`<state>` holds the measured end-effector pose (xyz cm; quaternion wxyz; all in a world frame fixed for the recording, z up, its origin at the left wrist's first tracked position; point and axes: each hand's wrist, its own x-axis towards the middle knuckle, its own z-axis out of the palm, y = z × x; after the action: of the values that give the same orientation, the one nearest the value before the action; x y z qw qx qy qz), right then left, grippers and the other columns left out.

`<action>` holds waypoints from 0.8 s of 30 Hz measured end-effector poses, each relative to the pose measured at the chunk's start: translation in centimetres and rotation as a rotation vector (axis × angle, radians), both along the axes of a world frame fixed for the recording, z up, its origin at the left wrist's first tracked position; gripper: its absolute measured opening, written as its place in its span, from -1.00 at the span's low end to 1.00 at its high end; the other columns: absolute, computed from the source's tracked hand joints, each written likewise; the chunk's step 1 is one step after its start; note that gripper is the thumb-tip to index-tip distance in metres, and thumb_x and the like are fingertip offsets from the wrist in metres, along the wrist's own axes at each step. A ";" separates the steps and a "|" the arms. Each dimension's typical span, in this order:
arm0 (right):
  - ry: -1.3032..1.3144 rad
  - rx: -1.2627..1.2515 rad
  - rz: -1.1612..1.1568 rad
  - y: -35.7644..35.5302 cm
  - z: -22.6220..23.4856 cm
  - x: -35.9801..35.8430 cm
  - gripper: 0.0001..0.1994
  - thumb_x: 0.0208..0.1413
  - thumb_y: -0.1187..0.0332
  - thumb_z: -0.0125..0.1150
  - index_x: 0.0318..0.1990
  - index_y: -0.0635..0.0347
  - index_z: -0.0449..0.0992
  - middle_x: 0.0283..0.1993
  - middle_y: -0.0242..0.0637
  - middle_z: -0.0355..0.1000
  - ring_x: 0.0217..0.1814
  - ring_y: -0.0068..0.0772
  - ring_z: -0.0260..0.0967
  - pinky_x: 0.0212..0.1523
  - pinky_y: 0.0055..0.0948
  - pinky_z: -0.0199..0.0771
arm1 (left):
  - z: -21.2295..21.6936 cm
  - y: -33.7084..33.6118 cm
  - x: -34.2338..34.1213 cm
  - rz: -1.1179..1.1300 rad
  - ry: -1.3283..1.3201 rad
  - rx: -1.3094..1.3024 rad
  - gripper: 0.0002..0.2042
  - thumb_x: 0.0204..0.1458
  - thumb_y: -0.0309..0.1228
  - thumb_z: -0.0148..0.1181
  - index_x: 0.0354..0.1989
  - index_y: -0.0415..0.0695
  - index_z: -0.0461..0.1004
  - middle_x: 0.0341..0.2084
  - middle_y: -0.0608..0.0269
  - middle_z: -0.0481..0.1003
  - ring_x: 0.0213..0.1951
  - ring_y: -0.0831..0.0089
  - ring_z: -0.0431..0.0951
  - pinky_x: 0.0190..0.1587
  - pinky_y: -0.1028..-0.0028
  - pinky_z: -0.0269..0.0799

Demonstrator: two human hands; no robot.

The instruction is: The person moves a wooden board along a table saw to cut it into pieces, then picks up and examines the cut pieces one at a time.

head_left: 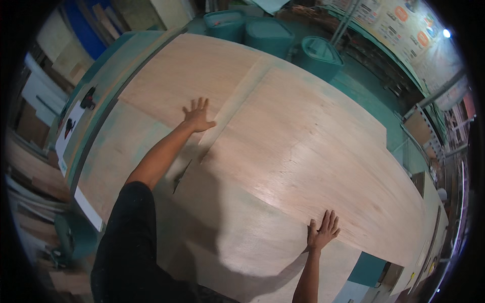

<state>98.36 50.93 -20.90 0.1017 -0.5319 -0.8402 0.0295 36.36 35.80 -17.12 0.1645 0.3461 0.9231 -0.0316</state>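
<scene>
Two spread hands on pale wooden panels

The left hand [198,117] lies on the smaller panel [197,68] at far left, near its near edge, its fingers splayed apart and its thumb pointing right toward the pale strip [241,91] beside that panel. The right hand [324,232] rests at the near edge of the large panel [308,136], its fingers also apart and reaching over the wood; neither hand grips anything. The large panel fills the middle and right, its left edge along the strip, with a near sheet [252,235] of similar wood showing beyond its near edge. A dark sleeve [129,237] covers the left upper arm.

On the left, past a dark edge strip [103,123], is a green worktop [112,63]. There a drill [88,99] sits near the far end of a white sheet [63,144], with a dark tool [69,127] lying nearer. Three green bins [270,38] stand beyond the panels' far side.
</scene>
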 end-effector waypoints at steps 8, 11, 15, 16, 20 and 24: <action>0.092 0.016 -0.040 0.0 0.3 0.4 -0.34 0.11 -0.09 0.18 0.34 -0.06 0.32 0.48 -0.35 0.11 0.57 -0.18 -0.13 0.48 0.10 -0.45 | 2.0 1.3 2.3 -0.206 0.139 0.021 -0.14 0.05 -0.27 0.18 0.50 0.05 -0.18 0.51 0.09 -0.37 0.47 -0.16 -0.45 0.27 -0.51 -0.48; 0.080 0.017 -0.043 0.2 1.1 0.1 -0.36 0.12 -0.02 0.17 0.34 0.00 0.31 0.48 -0.32 0.11 0.56 -0.17 -0.13 0.48 0.10 -0.39 | 3.6 1.9 3.5 -0.278 0.193 0.006 -0.17 0.03 -0.38 0.19 0.49 0.07 -0.10 0.51 0.10 -0.40 0.47 -0.17 -0.51 0.24 -0.56 -0.52; 0.097 0.042 -0.063 0.2 0.6 0.6 -0.33 0.08 -0.08 0.21 0.33 -0.06 0.32 0.47 -0.36 0.13 0.56 -0.20 -0.12 0.49 0.10 -0.42 | 6.2 3.9 5.5 -0.422 0.401 -0.179 -0.23 0.09 -0.35 0.13 0.49 0.03 -0.07 0.50 0.11 -0.46 0.47 -0.19 -0.50 0.25 -0.55 -0.43; 0.110 0.029 -0.061 -0.1 0.8 0.4 -0.33 0.08 -0.07 0.22 0.33 -0.06 0.33 0.47 -0.36 0.12 0.56 -0.20 -0.12 0.49 0.10 -0.41 | 6.2 3.5 5.1 -0.439 0.529 -0.156 -0.25 0.09 -0.37 0.13 0.47 -0.04 -0.05 0.50 0.09 -0.42 0.47 -0.20 -0.46 0.26 -0.54 -0.41; 0.128 0.024 -0.039 -0.3 0.9 0.1 -0.34 0.06 -0.02 0.24 0.32 -0.05 0.34 0.48 -0.35 0.12 0.56 -0.21 -0.12 0.49 0.09 -0.40 | 7.1 3.3 4.0 -0.316 0.918 -0.082 -0.29 0.09 -0.39 0.11 0.43 -0.25 -0.01 0.46 -0.07 -0.17 0.37 -0.29 -0.04 0.20 -0.42 0.04; 0.129 0.021 -0.072 -0.2 1.2 0.7 -0.34 0.06 -0.03 0.24 0.32 -0.03 0.33 0.48 -0.34 0.11 0.56 -0.19 -0.12 0.49 0.11 -0.40 | 12.9 2.3 2.2 -0.148 1.112 -0.170 -0.39 0.10 -0.39 0.10 0.32 -0.34 0.12 0.11 -0.25 0.37 -0.08 -0.23 0.57 -0.29 0.00 0.65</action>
<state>99.04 50.71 -19.65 0.1623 -0.5578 -0.8123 0.0510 38.60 38.06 -4.19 -0.3217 0.3265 0.8385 -0.2948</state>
